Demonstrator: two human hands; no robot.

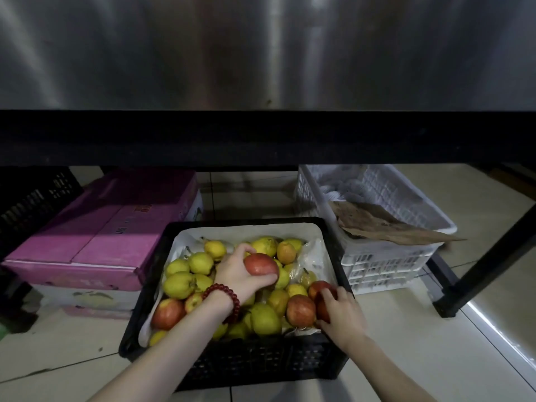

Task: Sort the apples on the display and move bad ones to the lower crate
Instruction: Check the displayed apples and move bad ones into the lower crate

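Nearest the camera, two bare forearms reach over the near wall of the black lower crate (261, 364) on the floor. The left hand (240, 275), a red bead bracelet (224, 300) at its wrist, curls its grip round a red apple (260, 264) above the heaped fruit mid-crate. The right hand (342, 313) closes its grip on another red apple (322, 310) at the crate's near right corner, beside a third (300, 311). Dropped rather than set down, either apple could bruise its neighbours or roll off the mound; the heap may also shift.
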